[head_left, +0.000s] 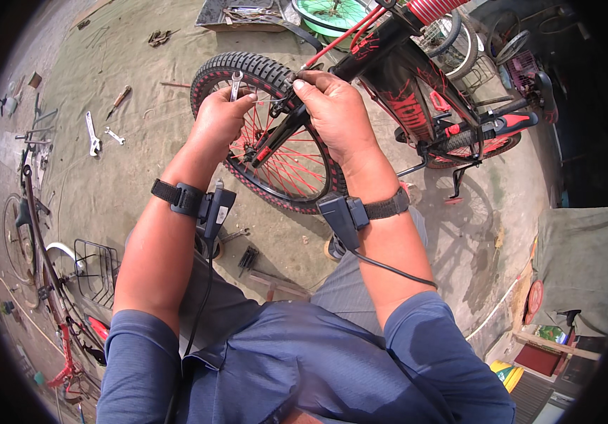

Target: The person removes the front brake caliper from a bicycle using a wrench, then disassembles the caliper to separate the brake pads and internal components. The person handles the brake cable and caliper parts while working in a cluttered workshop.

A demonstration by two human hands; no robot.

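A bicycle with a black and red frame (406, 106) stands in front of me, its front wheel's knobby tyre (212, 67) turned toward me. My left hand (222, 116) is closed on a small silver spanner (237, 81), whose open jaw sticks up above the fingers. A thin cable (267, 101) runs from near the left fingertips toward the brake on the black fork (291, 121). My right hand (335, 109) is closed at the top of the fork beside the brake, thumb against the fingers. What it grips there is hidden by the hand.
On the ground cloth at left lie an adjustable wrench (92, 134), a small spanner (114, 136) and a screwdriver (119, 100). A grey tool tray (240, 27) and a green basin (328, 15) stand beyond the wheel. Bicycle parts, including a black wire rack (95, 272), line the left side.
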